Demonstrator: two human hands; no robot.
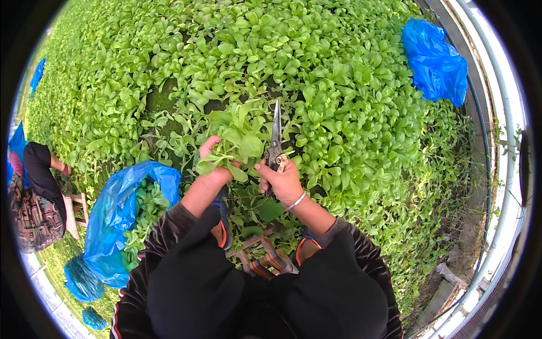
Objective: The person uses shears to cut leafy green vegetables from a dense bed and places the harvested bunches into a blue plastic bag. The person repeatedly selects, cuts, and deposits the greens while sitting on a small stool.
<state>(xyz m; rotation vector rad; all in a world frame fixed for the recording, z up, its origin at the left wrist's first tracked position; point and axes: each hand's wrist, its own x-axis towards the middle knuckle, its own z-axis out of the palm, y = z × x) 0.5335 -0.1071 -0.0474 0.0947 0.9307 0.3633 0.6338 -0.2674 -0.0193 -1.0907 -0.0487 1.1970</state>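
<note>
My left hand (218, 163) holds a bunch of leafy greens (243, 140), its leaves hiding part of the fingers. Close on its right, my right hand (281, 178) grips the handles of metal pruning shears (275, 135). The blades point up, away from me, and look shut. Low leafy green plants (347, 110) grow densely beyond and around both hands. To the left of my left forearm stands a blue plastic bag (112, 220), its mouth showing cut greens (148, 207) inside.
A seated co-worker (38, 203) is at the far left. Blue plastic bags lie at the upper right (436, 63) and lower left (84, 279). A small stool (266, 258) with striped webbing is between my feet. A dark hose (487, 169) and a pale pipe (508, 140) run along the right edge.
</note>
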